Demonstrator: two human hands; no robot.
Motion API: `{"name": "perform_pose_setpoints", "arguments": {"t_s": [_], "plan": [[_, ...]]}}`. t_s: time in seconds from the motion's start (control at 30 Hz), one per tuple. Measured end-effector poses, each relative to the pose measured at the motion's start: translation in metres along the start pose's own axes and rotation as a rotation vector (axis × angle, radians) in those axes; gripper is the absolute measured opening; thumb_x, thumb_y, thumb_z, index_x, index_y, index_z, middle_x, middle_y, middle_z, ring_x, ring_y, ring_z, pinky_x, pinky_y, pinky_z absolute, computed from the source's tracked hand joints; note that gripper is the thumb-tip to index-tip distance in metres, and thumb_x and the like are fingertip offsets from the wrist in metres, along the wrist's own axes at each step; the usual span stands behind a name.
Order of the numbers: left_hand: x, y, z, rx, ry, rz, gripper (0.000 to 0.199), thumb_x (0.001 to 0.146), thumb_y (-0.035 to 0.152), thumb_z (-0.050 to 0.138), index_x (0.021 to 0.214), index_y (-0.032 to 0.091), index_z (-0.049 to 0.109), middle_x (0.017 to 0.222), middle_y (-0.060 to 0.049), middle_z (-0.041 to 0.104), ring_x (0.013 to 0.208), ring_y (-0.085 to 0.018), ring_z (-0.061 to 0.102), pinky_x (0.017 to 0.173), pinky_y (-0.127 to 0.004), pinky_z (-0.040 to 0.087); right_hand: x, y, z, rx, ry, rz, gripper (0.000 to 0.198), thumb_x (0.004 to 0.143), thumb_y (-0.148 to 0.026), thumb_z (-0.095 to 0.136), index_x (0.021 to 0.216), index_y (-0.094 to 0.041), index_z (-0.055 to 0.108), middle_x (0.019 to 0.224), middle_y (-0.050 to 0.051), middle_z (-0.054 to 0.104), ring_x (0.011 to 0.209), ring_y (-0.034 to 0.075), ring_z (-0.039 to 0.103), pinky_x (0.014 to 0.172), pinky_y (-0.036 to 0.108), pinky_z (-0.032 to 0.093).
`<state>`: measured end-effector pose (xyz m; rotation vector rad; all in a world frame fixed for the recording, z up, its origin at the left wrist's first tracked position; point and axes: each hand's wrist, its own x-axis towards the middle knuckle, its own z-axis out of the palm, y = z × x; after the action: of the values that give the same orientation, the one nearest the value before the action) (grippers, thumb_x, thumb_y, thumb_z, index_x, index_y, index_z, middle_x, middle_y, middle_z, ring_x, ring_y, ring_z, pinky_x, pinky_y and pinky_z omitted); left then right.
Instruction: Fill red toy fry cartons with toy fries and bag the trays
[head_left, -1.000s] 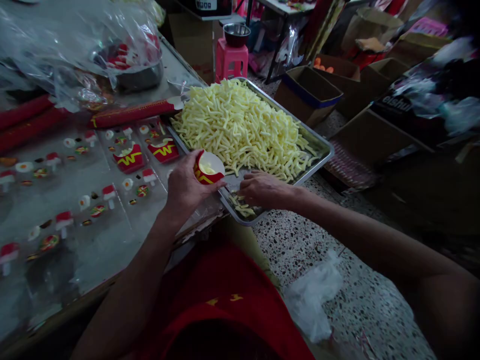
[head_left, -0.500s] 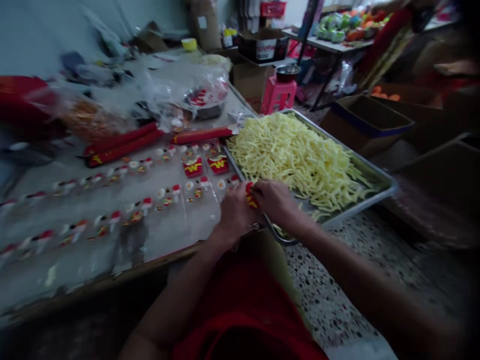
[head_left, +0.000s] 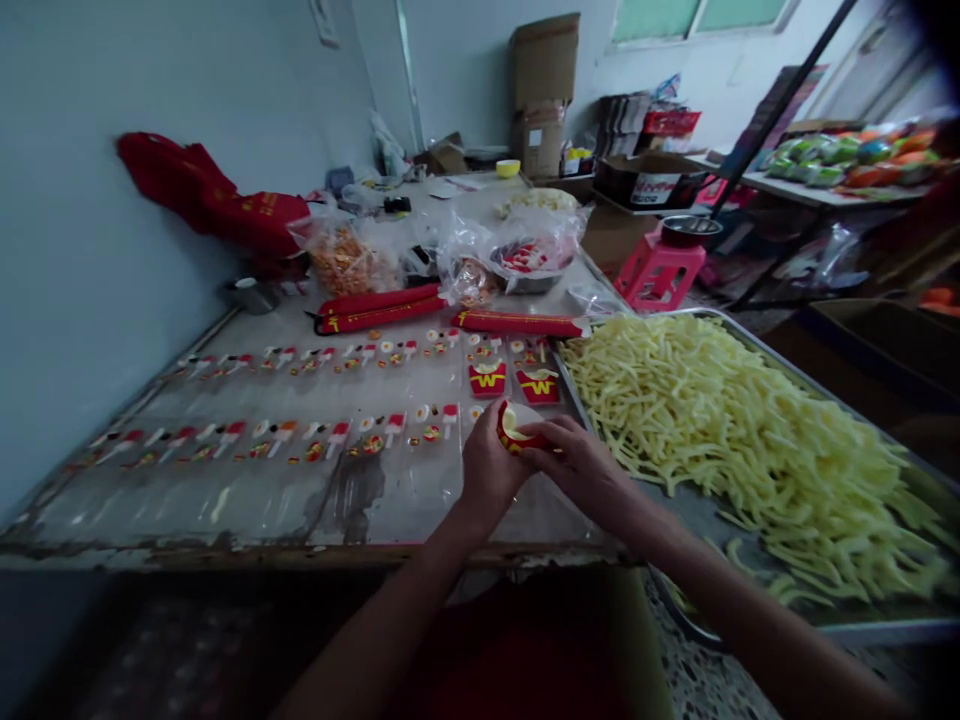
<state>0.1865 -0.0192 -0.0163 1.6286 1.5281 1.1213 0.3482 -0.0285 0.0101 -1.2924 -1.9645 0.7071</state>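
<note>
Between my hands, over the table's front part, is a small red fries carton (head_left: 513, 432) with yellow marking, its mouth squeezed open. My left hand (head_left: 487, 468) wraps its left side. My right hand (head_left: 576, 462) grips its right side with thumb and fingers. Just beyond lie two red cartons with a yellow W, the left carton (head_left: 487, 379) and the right carton (head_left: 538, 386), pale pieces showing at their tops. To the right, a metal tray (head_left: 679, 500) holds a heap of pale yellow toy fries (head_left: 720, 410).
Clear plastic packs (head_left: 375, 440) with tiny toy foods lie in rows on the table (head_left: 262, 520). Behind them are long red stacks (head_left: 382, 308) and plastic bags (head_left: 352, 262). A pink stool (head_left: 664, 270) with a bowl stands beyond the tray; cardboard boxes (head_left: 885, 350) are at right.
The view has swung left and up, showing more wall and table. My hands have moved with the carton from the tray's edge to over the table, and its open mouth now shows.
</note>
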Motion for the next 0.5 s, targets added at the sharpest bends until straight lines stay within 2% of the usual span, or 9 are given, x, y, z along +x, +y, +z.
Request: {"name": "perform_pose_setpoints", "arguments": {"t_s": [0.07,0.13,0.17,0.23,0.3,0.33,0.4,0.5], "plan": [[0.025,-0.012,-0.028,-0.023,-0.049,-0.055,0.105,0.057,0.04,0.099,0.149,0.024,0.051,0.142,-0.016,0.066,0.13,-0.036,0.065,0.111,-0.051,0.053,0.041,0.001,0.021,0.173,-0.067,0.062,0.023,0.097,-0.034,0.062,0.107,-0.02,0.078,0.095,0.007,0.075,0.086,0.022,0.07,0.078,0.033,0.056],[0.055,-0.03,-0.064,0.012,-0.164,-0.1,0.108,0.057,0.043,0.1,0.151,0.023,0.051,0.138,-0.015,0.069,0.124,-0.035,0.068,0.106,-0.049,0.056,0.094,0.002,0.038,0.203,-0.11,0.122,0.022,0.096,-0.031,0.061,0.099,-0.016,0.077,0.084,0.005,0.075,0.077,0.02,0.068,0.07,0.028,0.052],[0.071,-0.041,-0.085,0.069,-0.206,-0.101,0.104,0.06,0.046,0.099,0.15,0.021,0.053,0.136,-0.016,0.07,0.122,-0.035,0.069,0.105,-0.049,0.056,0.123,0.003,0.046,0.164,-0.146,0.132,0.022,0.095,-0.028,0.061,0.099,-0.014,0.077,0.082,0.005,0.075,0.074,0.018,0.067,0.068,0.026,0.05],[0.106,-0.065,-0.122,0.299,-0.142,-0.056,0.096,0.066,0.051,0.095,0.148,0.017,0.057,0.139,-0.02,0.068,0.128,-0.038,0.066,0.11,-0.052,0.052,0.178,0.005,0.06,-0.021,-0.225,0.108,0.022,0.095,-0.023,0.061,0.1,-0.01,0.078,0.081,0.005,0.075,0.072,0.016,0.065,0.065,0.023,0.045],[0.139,-0.089,-0.149,0.485,-0.109,0.041,0.099,0.069,0.054,0.093,0.15,0.014,0.055,0.152,-0.023,0.059,0.142,-0.039,0.056,0.12,-0.052,0.044,0.224,0.009,0.074,-0.214,-0.292,0.067,0.024,0.097,-0.022,0.061,0.103,-0.007,0.079,0.086,0.008,0.077,0.073,0.015,0.064,0.064,0.022,0.043],[0.154,-0.101,-0.157,0.544,-0.147,0.093,0.104,0.067,0.056,0.094,0.153,0.014,0.053,0.158,-0.024,0.052,0.149,-0.04,0.048,0.125,-0.051,0.039,0.242,0.011,0.08,-0.278,-0.325,0.049,0.024,0.097,-0.021,0.062,0.105,-0.007,0.079,0.089,0.009,0.078,0.074,0.015,0.065,0.065,0.022,0.043],[0.181,-0.121,-0.161,0.616,-0.314,0.175,0.118,0.063,0.059,0.095,0.16,0.015,0.045,0.168,-0.024,0.039,0.159,-0.04,0.032,0.13,-0.053,0.028,0.265,0.015,0.092,-0.338,-0.406,0.022,0.022,0.096,-0.019,0.065,0.107,-0.008,0.081,0.093,0.008,0.079,0.077,0.015,0.067,0.068,0.021,0.045],[0.207,-0.141,-0.153,0.693,-0.543,0.257,0.13,0.061,0.06,0.095,0.167,0.019,0.033,0.175,-0.022,0.024,0.164,-0.041,0.019,0.132,-0.062,0.012,0.275,0.018,0.102,-0.382,-0.512,-0.02,0.019,0.092,-0.017,0.07,0.106,-0.017,0.083,0.104,0.006,0.08,0.091,0.017,0.071,0.081,0.021,0.049]]}}
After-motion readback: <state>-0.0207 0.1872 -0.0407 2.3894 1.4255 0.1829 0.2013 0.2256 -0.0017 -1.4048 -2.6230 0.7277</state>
